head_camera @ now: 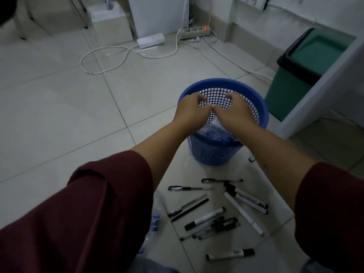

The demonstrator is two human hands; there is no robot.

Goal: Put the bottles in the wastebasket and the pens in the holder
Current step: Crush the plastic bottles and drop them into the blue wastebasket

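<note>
A blue mesh wastebasket point(258, 103) stands on the tiled floor ahead of me. Crumpled clear plastic bottles point(214, 132) lie inside it. My left hand point(190, 111) and my right hand point(235, 112) hover side by side over its mouth, thumbs almost touching, fingers loosely curled and apart, nothing in them. Another clear bottle with a blue label point(156, 218) lies on the floor, partly hidden under my left forearm. Several pens and markers point(214, 215) are scattered on the floor in front of the basket. No pen holder is in view.
A green bin with a black liner point(289, 89) stands to the right of the basket, against a white cabinet edge point(323, 89). A power strip point(195, 31), a white adapter point(150, 40) and looping cables point(126, 54) lie along the back wall.
</note>
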